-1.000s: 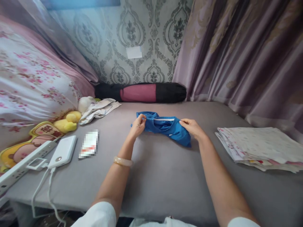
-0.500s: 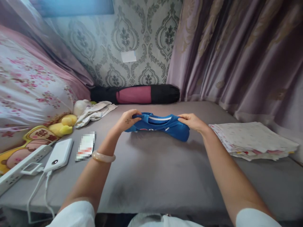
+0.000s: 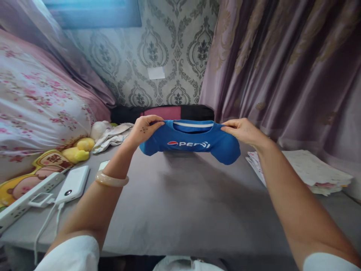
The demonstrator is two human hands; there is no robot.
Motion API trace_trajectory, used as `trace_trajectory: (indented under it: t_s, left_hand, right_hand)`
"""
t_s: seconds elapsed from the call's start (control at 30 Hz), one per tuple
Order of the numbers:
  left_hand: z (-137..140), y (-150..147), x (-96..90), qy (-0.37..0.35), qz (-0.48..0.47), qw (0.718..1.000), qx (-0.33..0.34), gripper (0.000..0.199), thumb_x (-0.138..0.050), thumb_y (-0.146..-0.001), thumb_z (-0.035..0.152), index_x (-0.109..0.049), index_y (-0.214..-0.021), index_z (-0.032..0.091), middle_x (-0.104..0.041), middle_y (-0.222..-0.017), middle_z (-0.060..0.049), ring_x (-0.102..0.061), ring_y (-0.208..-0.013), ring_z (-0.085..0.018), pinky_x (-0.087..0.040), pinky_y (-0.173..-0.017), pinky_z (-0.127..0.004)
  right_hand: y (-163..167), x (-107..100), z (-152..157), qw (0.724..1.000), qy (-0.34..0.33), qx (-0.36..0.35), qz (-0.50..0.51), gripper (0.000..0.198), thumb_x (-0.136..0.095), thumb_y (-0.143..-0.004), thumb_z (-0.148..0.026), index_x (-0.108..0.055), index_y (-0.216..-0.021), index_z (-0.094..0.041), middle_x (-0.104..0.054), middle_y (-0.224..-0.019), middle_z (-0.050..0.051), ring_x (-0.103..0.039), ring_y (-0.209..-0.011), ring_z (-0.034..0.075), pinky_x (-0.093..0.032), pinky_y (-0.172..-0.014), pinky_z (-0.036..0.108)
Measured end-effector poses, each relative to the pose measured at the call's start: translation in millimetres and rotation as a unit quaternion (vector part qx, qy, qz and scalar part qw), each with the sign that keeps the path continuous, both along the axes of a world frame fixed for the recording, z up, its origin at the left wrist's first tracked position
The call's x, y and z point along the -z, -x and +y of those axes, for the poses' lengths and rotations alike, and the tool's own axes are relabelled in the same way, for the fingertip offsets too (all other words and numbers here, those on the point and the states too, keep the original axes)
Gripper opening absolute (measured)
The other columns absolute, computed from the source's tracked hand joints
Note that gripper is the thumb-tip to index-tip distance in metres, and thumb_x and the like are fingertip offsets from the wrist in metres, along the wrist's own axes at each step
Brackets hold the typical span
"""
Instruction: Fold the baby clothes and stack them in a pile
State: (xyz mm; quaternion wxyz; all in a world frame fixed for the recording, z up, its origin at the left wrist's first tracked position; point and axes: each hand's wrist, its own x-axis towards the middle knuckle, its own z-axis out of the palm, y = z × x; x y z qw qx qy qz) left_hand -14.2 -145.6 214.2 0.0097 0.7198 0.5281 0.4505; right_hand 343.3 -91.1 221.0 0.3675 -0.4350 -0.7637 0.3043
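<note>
A blue T-shirt (image 3: 191, 136) with a white "PEPSI" print and a round red, white and blue logo hangs above the grey-covered surface (image 3: 180, 203). My left hand (image 3: 145, 130) pinches it at the shoulder left of the neckline. At the opposite shoulder, my right hand (image 3: 242, 131) grips the cloth between thumb and fingers. The collar is stretched between both hands, showing a white strip inside the neck. Both sleeves droop outward, and the lower part of the shirt is hidden behind its front.
A stack of pale patterned cloths (image 3: 316, 167) lies at right. On the left are a white power bank (image 3: 73, 182), a power strip (image 3: 31, 199), plush toys (image 3: 79, 148) and a crumpled cloth (image 3: 113, 138). A black and pink roll (image 3: 197, 112) lies along the wall.
Both hands have raised the T-shirt and moved farther apart, pulling the collar wider. More of the print shows now. My left forearm covers most of the small packet on the surface.
</note>
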Motion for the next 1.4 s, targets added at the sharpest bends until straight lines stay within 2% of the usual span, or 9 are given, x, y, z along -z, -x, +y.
trace_trajectory:
  t_s: [0.23,0.4,0.5,0.63,0.73,0.83,0.97,1.07,1.4]
  left_hand:
    - [-5,-1,-50.2,-0.115,0.104,0.985,-0.073,0.029,-0.052,-0.086,0.039,-0.074,-0.095,0.021,-0.073,-0.084,-0.003,-0.065,-0.077,-0.019,-0.049,-0.074,-0.029]
    - [-1,4,-73.1,-0.107,0.159,0.977,-0.089,0.023,-0.053,-0.083,0.03,-0.072,-0.094,0.023,-0.071,-0.083,-0.002,-0.065,-0.082,-0.021,-0.049,-0.08,-0.032]
    - [5,3,-82.2,-0.137,0.114,0.976,-0.123,0.018,-0.055,-0.081,0.028,-0.069,-0.09,0.023,-0.069,-0.084,-0.003,-0.063,-0.082,-0.021,-0.049,-0.08,-0.033]
    - [14,-7,-88.9,-0.226,0.009,0.96,-0.164,0.014,-0.051,-0.086,0.027,-0.063,-0.092,0.022,-0.065,-0.086,-0.003,-0.06,-0.088,-0.019,-0.048,-0.079,-0.032]
    - [16,-16,-91.2,-0.226,0.013,0.961,-0.158,0.01,-0.053,-0.088,0.027,-0.061,-0.088,0.021,-0.063,-0.082,-0.002,-0.059,-0.091,-0.02,-0.047,-0.083,-0.034]
    - [15,-19,-96.4,-0.268,0.021,0.944,-0.191,0.015,-0.049,-0.092,0.028,-0.061,-0.088,0.02,-0.065,-0.091,-0.005,-0.058,-0.097,-0.022,-0.042,-0.092,-0.04]
    - [19,-15,-105.8,-0.205,0.116,0.96,-0.153,0.015,-0.056,-0.087,0.033,-0.064,-0.083,0.02,-0.066,-0.088,-0.005,-0.059,-0.094,-0.024,-0.041,-0.092,-0.041]
    - [27,-11,-106.6,-0.198,0.102,0.96,-0.172,0.017,-0.057,-0.086,0.034,-0.065,-0.082,0.021,-0.067,-0.088,-0.005,-0.059,-0.095,-0.024,-0.039,-0.093,-0.042]
    - [45,-7,-101.1,-0.182,0.065,0.969,-0.154,0.022,-0.057,-0.086,0.042,-0.066,-0.083,0.023,-0.067,-0.101,-0.006,-0.047,-0.117,-0.032,-0.029,-0.098,-0.051]
  right_hand:
    - [3,-47,8,0.973,-0.211,0.078,-0.049,0.026,-0.062,-0.081,-0.046,-0.076,-0.089,-0.026,-0.074,-0.081,0.003,-0.067,-0.077,0.025,-0.053,-0.067,0.038]
    - [12,-72,-1,0.927,-0.346,0.119,-0.083,0.023,-0.06,-0.085,-0.046,-0.076,-0.086,-0.028,-0.073,-0.086,0.004,-0.066,-0.083,0.025,-0.051,-0.078,0.042]
    - [16,-85,-9,0.919,-0.366,0.126,-0.08,0.02,-0.062,-0.085,-0.043,-0.075,-0.084,-0.028,-0.072,-0.085,0.003,-0.065,-0.079,0.023,-0.05,-0.075,0.04]
    - [18,-96,-8,0.878,-0.435,0.199,-0.021,0.016,-0.062,-0.086,-0.037,-0.074,-0.089,-0.027,-0.071,-0.092,0.006,-0.063,-0.085,0.025,-0.048,-0.076,0.041]
    - [19,-98,1,0.887,-0.429,0.15,-0.078,0.015,-0.061,-0.086,-0.037,-0.074,-0.087,-0.03,-0.071,-0.089,0.004,-0.063,-0.088,0.026,-0.047,-0.08,0.042]
    - [17,-99,11,0.867,-0.458,0.188,-0.059,0.016,-0.061,-0.087,-0.036,-0.075,-0.089,-0.029,-0.071,-0.094,0.005,-0.062,-0.095,0.027,-0.045,-0.087,0.045]
    - [13,-102,22,0.872,-0.45,0.172,-0.088,0.015,-0.064,-0.084,-0.036,-0.074,-0.082,-0.026,-0.07,-0.095,0.004,-0.062,-0.094,0.025,-0.046,-0.088,0.044]
    - [11,-102,29,0.868,-0.443,0.211,-0.071,0.013,-0.066,-0.083,-0.038,-0.074,-0.082,-0.027,-0.07,-0.099,0.004,-0.06,-0.097,0.026,-0.045,-0.089,0.045]
    - [19,-96,40,0.876,-0.423,0.216,-0.083,0.014,-0.065,-0.085,-0.038,-0.071,-0.078,-0.027,-0.071,-0.1,0.003,-0.059,-0.1,0.027,-0.039,-0.095,0.05]
